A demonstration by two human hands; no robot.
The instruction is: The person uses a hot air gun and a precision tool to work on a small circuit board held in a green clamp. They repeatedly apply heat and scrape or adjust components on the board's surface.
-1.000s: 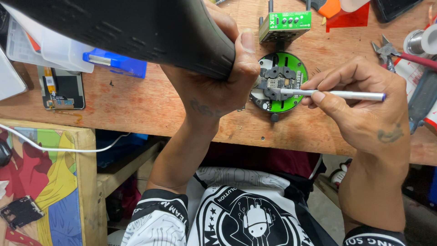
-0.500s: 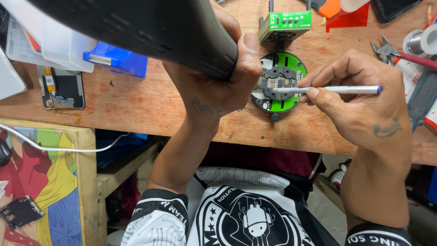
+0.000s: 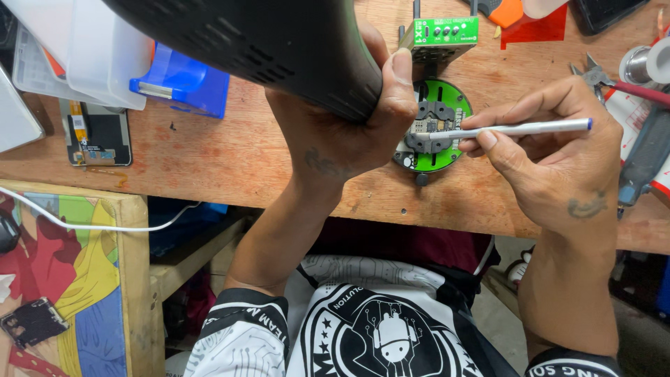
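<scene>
My left hand (image 3: 349, 136) grips the barrel of a big black hot-air tool (image 3: 258, 42) that slants in from the upper left, its end over a round green holder (image 3: 447, 126). A small circuit board (image 3: 436, 126) sits clamped in that holder. My right hand (image 3: 551, 157) holds thin silver tweezers (image 3: 520, 128) like a pen, the tip resting on the board. A green circuit board (image 3: 445, 31) stands just behind the holder.
On the wooden bench (image 3: 230, 146) lie a blue box (image 3: 185, 80), white plastic trays (image 3: 70, 52) and a phone screen part (image 3: 94, 136) at left. Red-handled pliers (image 3: 628, 87) and a solder spool (image 3: 645, 63) sit at right. A white cable (image 3: 91, 225) crosses a colourful board below.
My right hand and the tweezers have shifted slightly left and up over the board. The left hand keeps its grip on the black tool.
</scene>
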